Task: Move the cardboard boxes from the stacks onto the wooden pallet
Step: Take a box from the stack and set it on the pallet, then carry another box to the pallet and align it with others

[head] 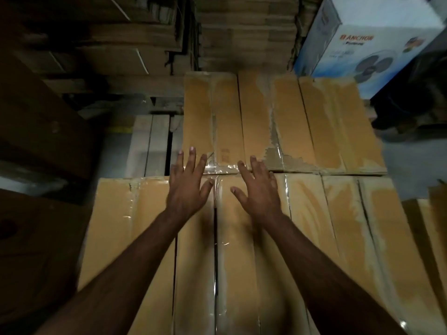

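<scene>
Long tan cardboard boxes lie side by side in two rows. The near row (pixel 314 226) fills the lower middle of the view and the far row (pixel 314 122) sits just beyond it. Clear tape runs along their seams. My left hand (pixel 188 187) lies flat with spread fingers on the far end of a near-row box, fingertips reaching over the gap to the far row. My right hand (pixel 256 187) lies the same way beside it, a little to the right. Neither hand grips anything. Pale slats of the wooden pallet (pixel 150 143) show to the left of the far row.
Stacks of brown cardboard (pixel 242 32) rise at the back. A white and blue fan carton (pixel 367 42) stands at the back right. Dark boxes (pixel 36 122) crowd the left side. More tan boxes (pixel 433 226) show at the right edge. Grey floor (pixel 411 165) is visible on the right.
</scene>
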`<action>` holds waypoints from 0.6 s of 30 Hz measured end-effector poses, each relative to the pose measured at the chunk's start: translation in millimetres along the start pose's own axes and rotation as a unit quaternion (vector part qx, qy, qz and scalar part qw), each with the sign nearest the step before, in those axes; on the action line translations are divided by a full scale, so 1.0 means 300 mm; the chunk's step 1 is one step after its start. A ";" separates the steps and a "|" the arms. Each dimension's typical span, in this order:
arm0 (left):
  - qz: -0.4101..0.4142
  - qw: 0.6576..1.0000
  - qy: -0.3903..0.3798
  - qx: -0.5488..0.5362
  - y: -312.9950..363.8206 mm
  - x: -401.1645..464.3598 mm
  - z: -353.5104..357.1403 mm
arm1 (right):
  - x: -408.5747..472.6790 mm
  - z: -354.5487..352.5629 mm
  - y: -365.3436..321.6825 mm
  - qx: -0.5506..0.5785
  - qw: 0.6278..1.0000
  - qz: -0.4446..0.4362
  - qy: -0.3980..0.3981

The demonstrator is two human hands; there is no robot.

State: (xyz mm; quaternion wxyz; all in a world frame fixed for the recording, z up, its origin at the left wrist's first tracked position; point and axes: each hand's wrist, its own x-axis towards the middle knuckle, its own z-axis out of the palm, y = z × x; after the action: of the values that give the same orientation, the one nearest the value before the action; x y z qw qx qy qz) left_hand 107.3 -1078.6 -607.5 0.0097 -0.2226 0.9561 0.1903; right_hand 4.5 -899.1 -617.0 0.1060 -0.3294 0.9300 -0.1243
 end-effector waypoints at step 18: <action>0.084 0.990 0.066 -0.089 0.539 -0.720 -0.694 | -0.716 -0.871 -0.066 0.161 0.972 -0.139 0.098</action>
State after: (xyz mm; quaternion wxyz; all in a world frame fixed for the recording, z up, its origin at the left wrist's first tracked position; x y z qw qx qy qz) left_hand 246.1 -930.1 -333.8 -0.0891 -0.1530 0.9492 0.2600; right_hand 106.6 -734.6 -338.9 0.0481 -0.4198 0.8488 -0.3179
